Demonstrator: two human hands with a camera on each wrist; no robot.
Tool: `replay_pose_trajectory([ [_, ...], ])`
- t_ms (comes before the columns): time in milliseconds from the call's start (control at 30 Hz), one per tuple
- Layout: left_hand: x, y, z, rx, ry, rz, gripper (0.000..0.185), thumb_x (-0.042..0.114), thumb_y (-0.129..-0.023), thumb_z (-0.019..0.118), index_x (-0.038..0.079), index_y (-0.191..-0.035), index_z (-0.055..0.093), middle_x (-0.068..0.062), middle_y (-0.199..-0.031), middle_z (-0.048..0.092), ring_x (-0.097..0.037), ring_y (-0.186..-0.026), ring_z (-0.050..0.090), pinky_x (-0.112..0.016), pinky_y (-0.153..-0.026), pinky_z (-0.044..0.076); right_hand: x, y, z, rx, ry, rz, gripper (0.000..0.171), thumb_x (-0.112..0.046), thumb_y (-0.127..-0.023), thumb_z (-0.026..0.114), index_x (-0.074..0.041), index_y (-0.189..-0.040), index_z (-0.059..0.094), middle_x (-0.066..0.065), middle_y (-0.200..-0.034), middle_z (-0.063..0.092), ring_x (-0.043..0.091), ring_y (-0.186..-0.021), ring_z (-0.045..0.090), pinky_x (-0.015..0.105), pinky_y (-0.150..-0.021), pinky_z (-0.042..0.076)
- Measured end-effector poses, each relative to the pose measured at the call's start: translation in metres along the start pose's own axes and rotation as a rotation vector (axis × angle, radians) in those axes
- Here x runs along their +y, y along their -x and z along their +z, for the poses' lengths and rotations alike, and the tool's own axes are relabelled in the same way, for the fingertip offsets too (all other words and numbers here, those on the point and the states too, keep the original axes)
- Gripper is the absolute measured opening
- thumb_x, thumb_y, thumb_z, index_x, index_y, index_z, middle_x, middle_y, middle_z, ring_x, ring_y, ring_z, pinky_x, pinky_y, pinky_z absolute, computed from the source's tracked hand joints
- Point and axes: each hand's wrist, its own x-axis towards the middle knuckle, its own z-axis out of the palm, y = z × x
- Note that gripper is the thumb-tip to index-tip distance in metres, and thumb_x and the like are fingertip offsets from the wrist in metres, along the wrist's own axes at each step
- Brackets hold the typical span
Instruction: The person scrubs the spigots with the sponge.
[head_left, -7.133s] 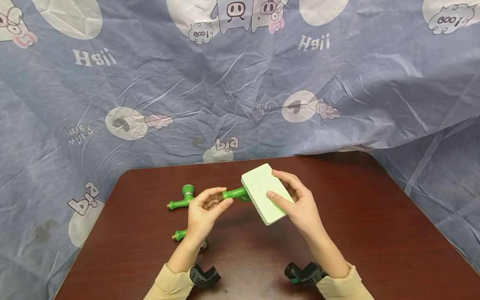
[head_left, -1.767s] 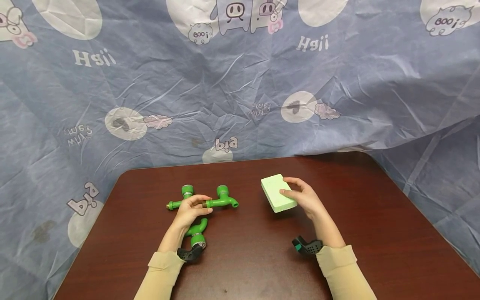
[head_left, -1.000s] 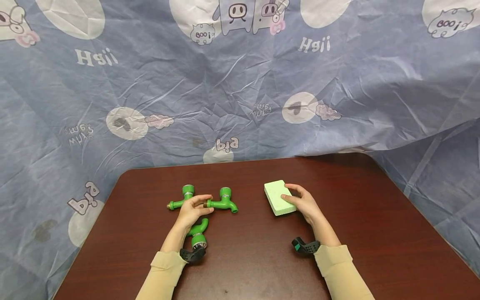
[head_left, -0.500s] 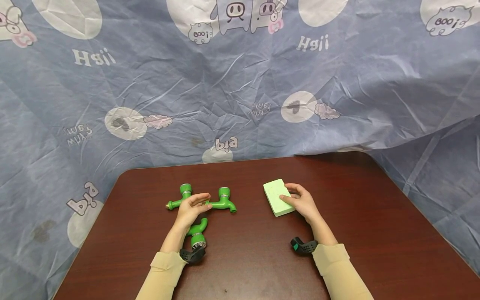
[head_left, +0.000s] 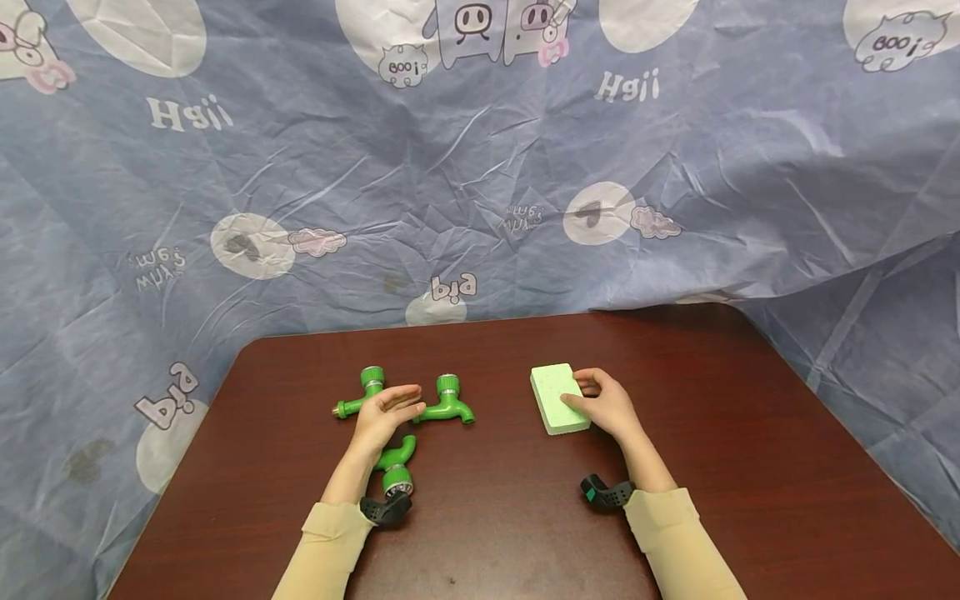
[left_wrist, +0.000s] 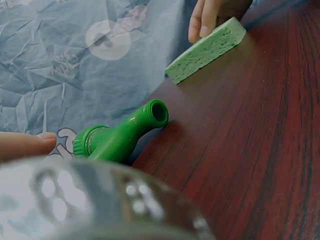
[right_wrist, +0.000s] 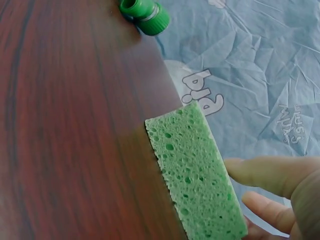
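Note:
Near the table's left-middle, my left hand [head_left: 382, 417] has loosely spread fingers, just beside the inlet end of a green plastic tap [head_left: 447, 407]. In the left wrist view a fingertip [left_wrist: 42, 142] shows apart from that tap [left_wrist: 120, 137]. My right hand [head_left: 611, 408] holds a light green porous sponge [head_left: 558, 398] by its right side, thumb on the near edge, fingers behind. The sponge lies low at the table surface; whether its whole underside touches is unclear. In the right wrist view the sponge's pitted side [right_wrist: 192, 175] faces the camera.
A second green tap [head_left: 371, 385] lies behind the left hand, and a third tap [head_left: 396, 467] lies near the left wrist, partly covered by it. All are on a dark red-brown wooden table [head_left: 495, 517]. A blue printed cloth [head_left: 480, 167] hangs behind.
Earlier the left hand held the tap up against the sponge; the tap was then set down left and the left fingers let go. The right hand lowered the sponge toward the table on the right.

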Motion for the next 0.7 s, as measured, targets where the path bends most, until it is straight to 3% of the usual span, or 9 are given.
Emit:
replay_pose_trajectory([
  [200, 0.002, 0.004, -0.003, -0.018, -0.082, -0.045, 0.044, 0.007, -0.085, 0.070, -0.005, -0.125, 0.056, -0.023, -0.127, 0.054, -0.030, -0.117, 0.054, -0.024, -0.087, 0.049, 0.003, 0.002, 0.000, -0.032, 0.018, 0.033, 0.050, -0.025, -0.084, 0.071, -0.001, -0.123, 0.054, 0.019, -0.117, 0.059, 0.032, -0.104, 0.057, 0.041, -0.082, 0.049],
  [400, 0.017, 0.009, 0.000, 0.033, -0.243, 0.000, 0.041, 0.018, -0.085, 0.071, -0.002, -0.120, 0.062, -0.016, -0.115, 0.064, -0.023, -0.106, 0.061, -0.033, -0.085, 0.051, -0.004, 0.003, -0.001, -0.026, 0.069, 0.013, 0.050, -0.031, -0.089, 0.064, 0.001, -0.125, 0.053, 0.022, -0.122, 0.055, 0.035, -0.107, 0.055, 0.044, -0.082, 0.048],
  [700, 0.038, 0.024, 0.006, 0.039, -0.479, 0.106, 0.031, 0.030, -0.086, 0.070, 0.017, -0.113, 0.068, -0.002, -0.111, 0.066, -0.018, -0.100, 0.062, -0.033, -0.079, 0.052, -0.023, 0.025, -0.001, -0.039, 0.195, -0.179, 0.051, -0.037, -0.090, 0.062, -0.001, -0.125, 0.054, 0.018, -0.125, 0.054, 0.035, -0.113, 0.049, 0.051, -0.091, 0.041],
])
